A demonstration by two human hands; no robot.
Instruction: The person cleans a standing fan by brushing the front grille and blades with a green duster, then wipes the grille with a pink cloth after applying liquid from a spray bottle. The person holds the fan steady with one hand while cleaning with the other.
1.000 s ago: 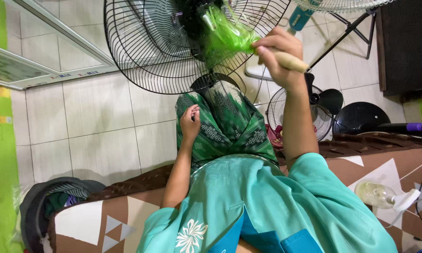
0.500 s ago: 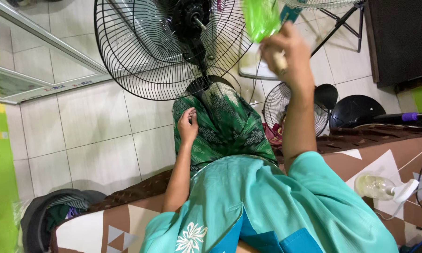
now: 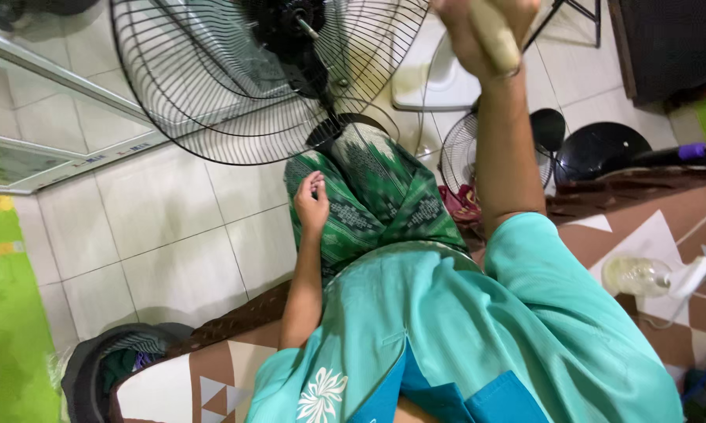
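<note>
My right hand (image 3: 484, 35) is raised at the top edge of the view, shut on the pale wooden handle of a brush (image 3: 495, 37); its green bristles are out of frame. Just left of it stands a large black wire fan guard (image 3: 212, 86) with the black motor hub (image 3: 286, 23) and bare shaft inside. My left hand (image 3: 313, 200) rests loosely curled on my lap, on green patterned cloth (image 3: 376, 196), holding nothing.
A small fan grille (image 3: 458, 160) and black round fan parts (image 3: 599, 149) lie on the white tile floor to the right. A clear spray bottle (image 3: 642, 276) lies on the brown patterned mattress (image 3: 666, 227). A dark bag (image 3: 114, 368) sits lower left beside a green mat (image 3: 8, 329).
My right hand has lifted the brush out of the fan guard, up and to the right, until the green bristles left the frame. The view has tilted; my left hand stayed on my lap.
</note>
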